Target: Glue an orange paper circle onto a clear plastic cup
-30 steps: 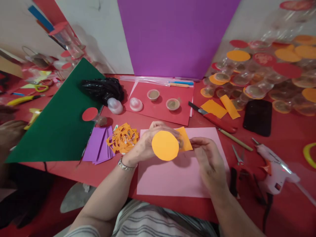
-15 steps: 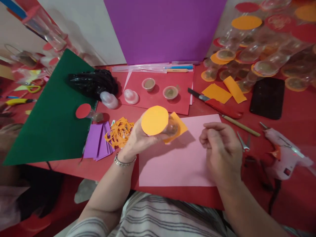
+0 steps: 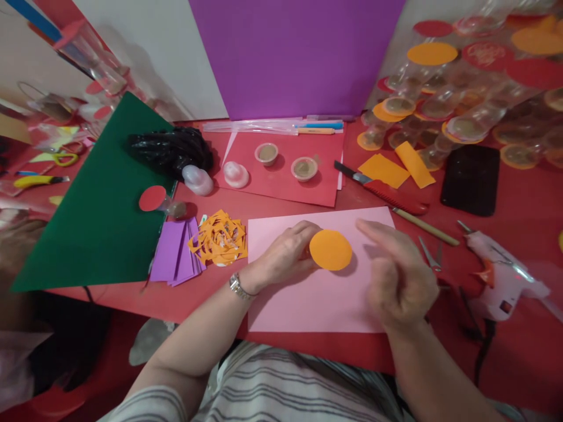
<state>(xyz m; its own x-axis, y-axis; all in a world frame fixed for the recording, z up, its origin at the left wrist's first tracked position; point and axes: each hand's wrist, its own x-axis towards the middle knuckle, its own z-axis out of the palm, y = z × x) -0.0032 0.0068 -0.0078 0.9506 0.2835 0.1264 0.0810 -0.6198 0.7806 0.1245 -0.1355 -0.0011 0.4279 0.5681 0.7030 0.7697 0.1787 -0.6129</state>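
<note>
My left hand is closed around a clear plastic hourglass, held upright over the pink sheet. Its round orange paper top faces me and hides most of the body beneath. To the right, my right hand is apart from it, index finger stretched out and the other fingers partly curled, with nothing held. Left of the sheet lies a heap of orange paper offcuts, beside purple paper pieces. Another hourglass with a red disc lies on its side behind them.
Two small cups of sand and a clear plastic dome sit on red paper. A red cutter knife, scissors and a glue gun are on the right. Many hourglasses crowd the back right; a black bag lies left.
My left hand has moved right and lower with the hourglass, which now stands more upright; its square orange base is out of sight. My right index finger has straightened from a curl.
</note>
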